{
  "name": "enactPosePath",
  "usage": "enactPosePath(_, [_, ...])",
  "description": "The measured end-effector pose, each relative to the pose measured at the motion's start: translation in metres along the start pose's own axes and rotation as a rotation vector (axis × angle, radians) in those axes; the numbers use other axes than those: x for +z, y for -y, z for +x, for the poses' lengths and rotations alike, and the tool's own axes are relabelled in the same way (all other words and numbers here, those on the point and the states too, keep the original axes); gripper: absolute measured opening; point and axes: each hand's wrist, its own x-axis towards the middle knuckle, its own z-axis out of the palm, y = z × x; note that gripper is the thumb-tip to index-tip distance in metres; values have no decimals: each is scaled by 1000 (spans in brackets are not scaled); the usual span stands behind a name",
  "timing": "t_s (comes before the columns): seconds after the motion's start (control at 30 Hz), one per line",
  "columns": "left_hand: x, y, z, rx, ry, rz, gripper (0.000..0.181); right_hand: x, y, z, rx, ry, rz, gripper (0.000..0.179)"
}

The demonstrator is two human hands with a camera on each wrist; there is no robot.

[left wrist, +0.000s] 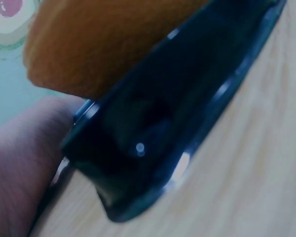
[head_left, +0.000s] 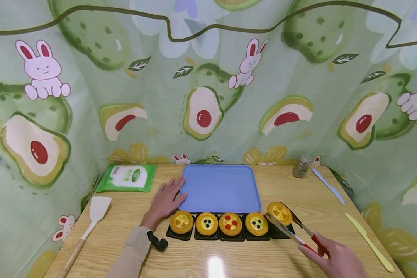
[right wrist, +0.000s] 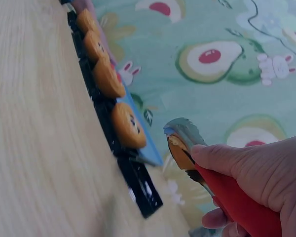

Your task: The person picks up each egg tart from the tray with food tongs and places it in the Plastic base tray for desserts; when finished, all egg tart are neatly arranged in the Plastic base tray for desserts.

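Observation:
My right hand grips metal tongs with red handles. Between the tongs' tips is a tart with a yellow fruit-like topping, raised above the rightmost black holder. To its left, several more tarts sit in a row of black holders, among them one with red dots and one with dark berries. My left hand lies with fingers extended at the left edge of a blue tray behind the row. Close up in the left wrist view are a black holder and a tart's side.
A green-and-white packet lies at the back left, near a white spatula with a wooden handle. At the right are a small spice jar, a blue knife and a yellow knife. A printed curtain encloses the table.

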Motion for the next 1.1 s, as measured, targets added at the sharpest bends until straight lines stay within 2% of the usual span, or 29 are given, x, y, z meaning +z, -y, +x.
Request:
enactPosePath(0.17, [1, 1, -1, -9, 6, -3, 72, 1, -16, -1, 57, 118, -27, 41])
enactPosePath(0.33, [0, 1, -2, -13, 2, -8, 71, 11, -25, -3, 88, 158, -46, 45])
enactPosePath(0.5, [-1, 1, -2, -17, 5, -11, 71, 21, -26, 0, 132, 187, -49, 79])
enactPosePath(0.57, [-1, 1, -2, -20, 8, -11, 72, 24, -25, 1, 139, 191, -50, 85])
enactPosePath(0.63, [-1, 1, -2, -21, 12, -7, 72, 25, -25, 2, 136, 181, -48, 79])
enactPosePath(0.8, [-3, 0, -1, -19, 17, -7, 72, 25, -23, 0, 99, 123, -38, 49])
enactPosePath(0.9, [-4, -1, -1, -18, 15, -13, 71, 22, -23, -1, 84, 106, -16, 47])
enactPosePath(1.1, [-3, -4, -1, -13, 11, -8, 71, 13, -25, 1, 112, 107, 17, 50])
